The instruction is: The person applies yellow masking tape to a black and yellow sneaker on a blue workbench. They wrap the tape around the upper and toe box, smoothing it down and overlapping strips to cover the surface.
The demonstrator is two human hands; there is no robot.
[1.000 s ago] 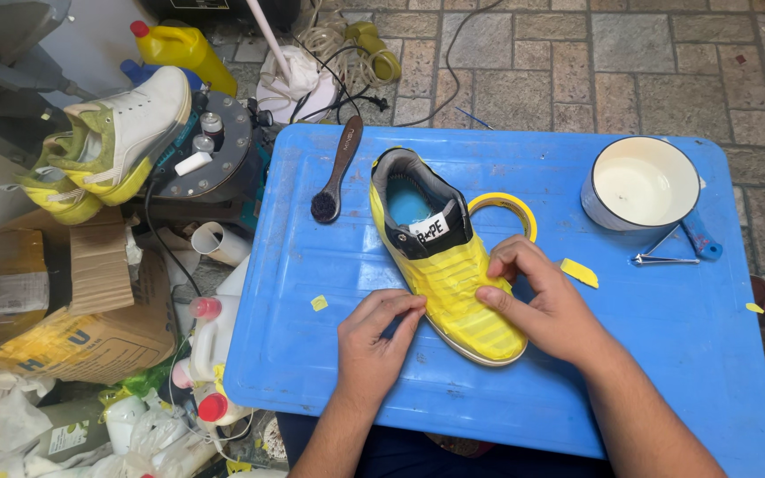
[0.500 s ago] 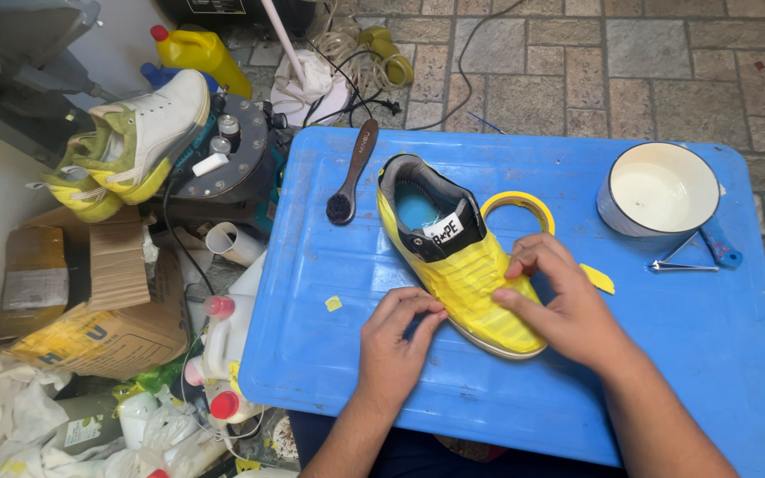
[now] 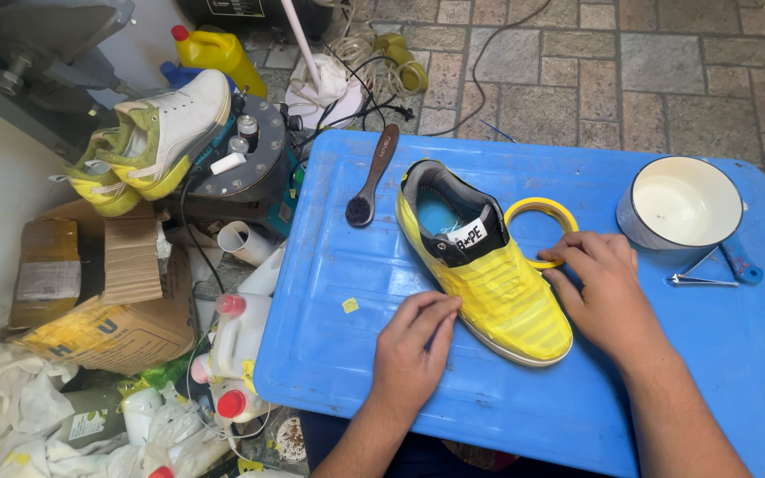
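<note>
A shoe (image 3: pixel 489 274) wrapped in yellow masking tape, with a black collar and blue insole, lies on the blue table (image 3: pixel 356 354), toe pointing toward me. My left hand (image 3: pixel 413 350) rests on the table at the shoe's left side, fingers curled around a thin dark tool whose kind I cannot make out. My right hand (image 3: pixel 604 292) lies flat at the shoe's right side, fingertips touching the taped upper and the yellow tape roll (image 3: pixel 533 217) behind it.
A dark-bristled wooden brush (image 3: pixel 369 181) lies at the table's back left. A white bowl (image 3: pixel 679 204), metal tweezers (image 3: pixel 699 281) and a blue-handled tool (image 3: pixel 741 264) sit at the right. On the floor at the left are white-and-yellow sneakers (image 3: pixel 157 137), a round machine, cardboard, and bottles.
My right hand has slid off the shoe's upper to its right side. My left hand has shifted slightly toward me along the shoe's left edge. The camera view moved a little.
</note>
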